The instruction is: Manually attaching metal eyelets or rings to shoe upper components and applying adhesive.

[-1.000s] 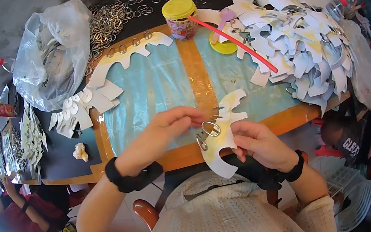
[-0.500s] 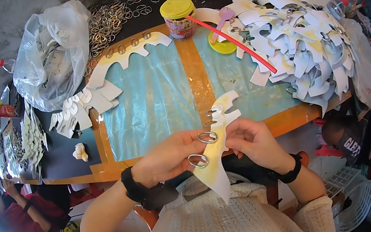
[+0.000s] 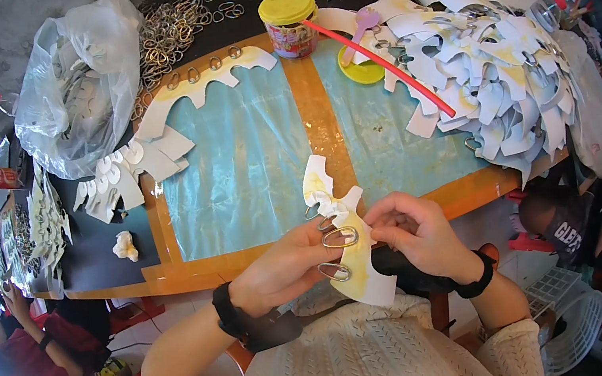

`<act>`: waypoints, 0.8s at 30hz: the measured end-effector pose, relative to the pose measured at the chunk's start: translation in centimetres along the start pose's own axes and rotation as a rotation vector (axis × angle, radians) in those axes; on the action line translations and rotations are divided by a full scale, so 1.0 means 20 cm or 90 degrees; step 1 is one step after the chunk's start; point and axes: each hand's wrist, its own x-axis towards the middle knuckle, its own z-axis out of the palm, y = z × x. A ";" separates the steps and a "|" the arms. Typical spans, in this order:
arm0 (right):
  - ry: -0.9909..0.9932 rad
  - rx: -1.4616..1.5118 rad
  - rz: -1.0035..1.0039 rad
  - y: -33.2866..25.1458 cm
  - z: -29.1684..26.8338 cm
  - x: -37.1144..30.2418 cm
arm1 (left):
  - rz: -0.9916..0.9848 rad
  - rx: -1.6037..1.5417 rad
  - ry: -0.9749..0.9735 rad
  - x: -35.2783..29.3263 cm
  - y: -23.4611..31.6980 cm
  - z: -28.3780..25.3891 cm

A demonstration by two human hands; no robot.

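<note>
Both my hands hold a white scalloped paper cutout (image 3: 363, 274) with yellow stains, close to my chest at the table's near edge. Three oval metal rings (image 3: 340, 238) sit along its left side. My left hand (image 3: 284, 265) grips the cutout from the left with fingers at the lower rings. My right hand (image 3: 411, 230) pinches its right edge beside the middle ring. Each wrist carries a black band.
The table (image 3: 250, 173) has a pale blue top with orange tape strips. A heap of similar cutouts (image 3: 498, 73) lies right, a red stick (image 3: 384, 64) and yellow-lidded jar (image 3: 289, 22) behind, loose rings (image 3: 168, 30) and a plastic bag (image 3: 69, 84) far left. Other people sit at both sides.
The cutout has come off the table edge toward my chest and turned more upright. My left hand moved from above it to its left side, and more rings now show on it.
</note>
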 end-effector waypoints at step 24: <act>0.004 -0.085 -0.058 -0.03 0.01 0.01 | 0.015 -0.156 -0.028 0.00 -0.09 -0.03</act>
